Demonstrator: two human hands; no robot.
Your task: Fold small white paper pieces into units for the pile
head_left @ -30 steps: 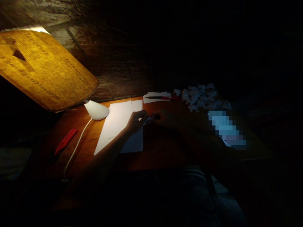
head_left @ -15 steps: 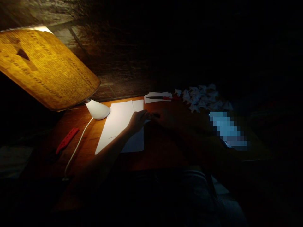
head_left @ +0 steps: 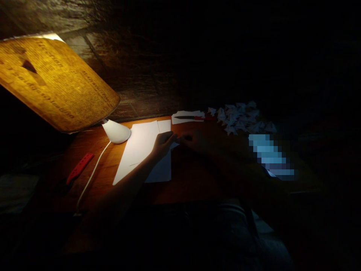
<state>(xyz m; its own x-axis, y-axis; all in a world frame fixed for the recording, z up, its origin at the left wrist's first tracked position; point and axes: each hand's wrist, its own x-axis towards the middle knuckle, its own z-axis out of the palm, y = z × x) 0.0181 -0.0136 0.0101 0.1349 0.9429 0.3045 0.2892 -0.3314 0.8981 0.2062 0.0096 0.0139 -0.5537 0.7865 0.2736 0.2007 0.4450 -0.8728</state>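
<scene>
My left hand [head_left: 163,143] is closed over the right side of the white paper sheets [head_left: 143,139], its fingers pinched on a small piece of paper [head_left: 175,145]. Meeting it from the right, my right hand [head_left: 194,140] is also closed, with its fingertips at the same piece. Deep shadow covers most of the right hand. The piece shows only as a pale edge between and below the fingers, so its folds cannot be made out. Under the left forearm the sheets lie flat on the wooden table [head_left: 191,180].
A lamp [head_left: 117,131] with a printed shade stands at the left, its cord [head_left: 94,173] running to the front edge. Nearby lies a red-handled tool [head_left: 80,168]. Behind are a knife [head_left: 184,117] on paper pieces, folded paper shapes [head_left: 239,116] and a blurred glowing screen [head_left: 270,154].
Both hands stay nearly in place. Slightly more of the small piece of paper shows below the fingers now.
</scene>
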